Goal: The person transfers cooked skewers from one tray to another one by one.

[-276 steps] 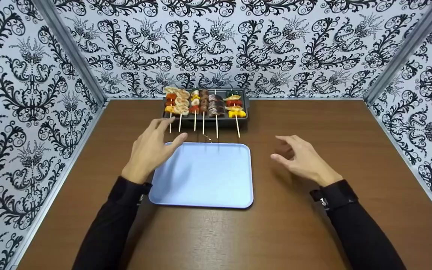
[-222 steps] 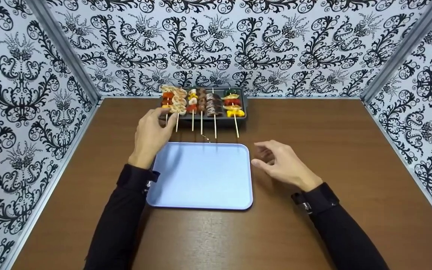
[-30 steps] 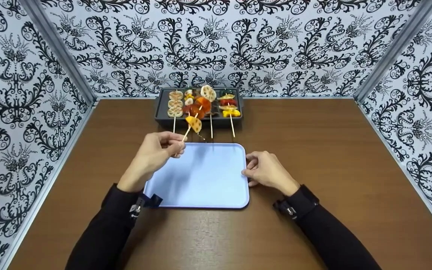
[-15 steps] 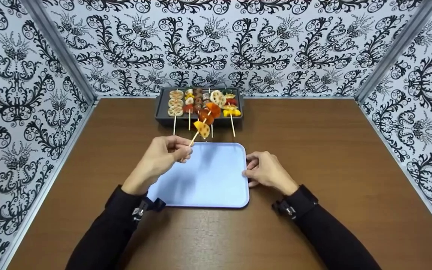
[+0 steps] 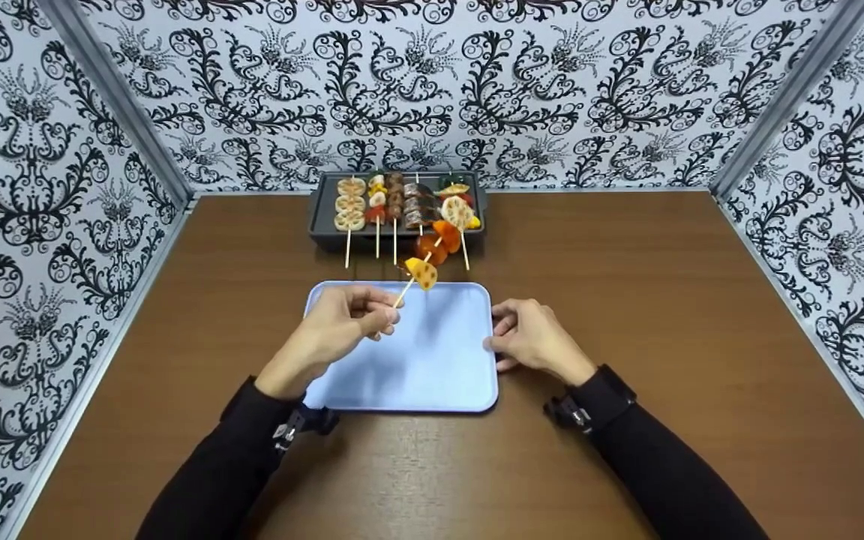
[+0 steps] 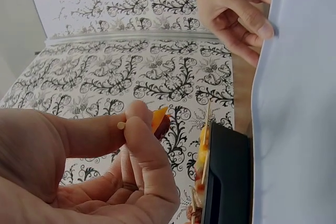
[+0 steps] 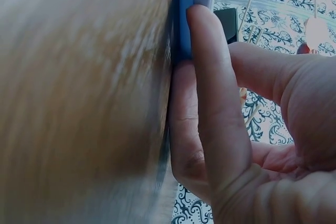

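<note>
In the head view my left hand (image 5: pixel 342 322) pinches the bare stick end of a vegetable skewer (image 5: pixel 422 273) between thumb and fingers. Lotus root slices and orange-red pieces are threaded on it, and it tilts up and away to the right. It is held over the far part of a pale blue tray (image 5: pixel 439 367). My right hand (image 5: pixel 537 337) grips the tray's right rim, thumb at the upper edge. The right wrist view shows its fingers (image 7: pixel 215 77) along the tray's side. From the left wrist, the stick's cut end (image 6: pixel 121 125) pokes out between thumb and finger.
Behind the tray stands a dark grill pan (image 5: pixel 319 214) with several skewers lying across it, sticks pointing toward me. A lotus root skewer (image 5: pixel 349 203) lies at its left, dark sliced pieces (image 5: pixel 418 204) further right. Patterned walls (image 5: pixel 589 97) enclose the brown table (image 5: pixel 627 255).
Since the earliest frames, my left hand has taken the leftmost skewer off the pan and my right hand has moved onto the tray's rim. Lately the skewer has shifted right and nearer me.
</note>
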`<state>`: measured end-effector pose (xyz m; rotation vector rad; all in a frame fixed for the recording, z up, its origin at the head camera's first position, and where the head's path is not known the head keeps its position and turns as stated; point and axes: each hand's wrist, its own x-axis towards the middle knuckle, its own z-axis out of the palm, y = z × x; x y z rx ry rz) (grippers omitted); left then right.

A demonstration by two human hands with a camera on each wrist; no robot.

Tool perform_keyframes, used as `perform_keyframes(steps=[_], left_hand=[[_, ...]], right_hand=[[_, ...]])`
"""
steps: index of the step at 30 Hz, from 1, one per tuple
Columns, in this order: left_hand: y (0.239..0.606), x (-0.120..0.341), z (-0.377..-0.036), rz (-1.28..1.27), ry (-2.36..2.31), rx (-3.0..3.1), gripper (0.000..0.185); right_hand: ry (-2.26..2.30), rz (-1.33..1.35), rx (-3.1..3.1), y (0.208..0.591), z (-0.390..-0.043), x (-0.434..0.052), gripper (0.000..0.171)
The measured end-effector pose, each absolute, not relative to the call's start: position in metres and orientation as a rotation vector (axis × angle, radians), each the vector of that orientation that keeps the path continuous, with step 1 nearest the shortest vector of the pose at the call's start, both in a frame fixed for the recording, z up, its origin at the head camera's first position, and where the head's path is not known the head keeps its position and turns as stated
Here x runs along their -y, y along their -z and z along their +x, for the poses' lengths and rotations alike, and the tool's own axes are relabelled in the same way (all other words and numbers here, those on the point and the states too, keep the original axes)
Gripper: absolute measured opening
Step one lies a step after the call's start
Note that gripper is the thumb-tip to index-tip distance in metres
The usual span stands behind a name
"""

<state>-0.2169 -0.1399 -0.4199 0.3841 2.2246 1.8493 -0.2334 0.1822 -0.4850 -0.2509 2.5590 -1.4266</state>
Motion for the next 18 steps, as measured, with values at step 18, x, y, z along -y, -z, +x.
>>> perform_keyframes(steps=[18], left_hand=[[0.432, 0.125, -0.212, 0.413, -1.792, -2.118, 0.020]], right_hand=[[1.437, -0.262, -2.543, 0.484, -0.232, -0.185, 0.055]])
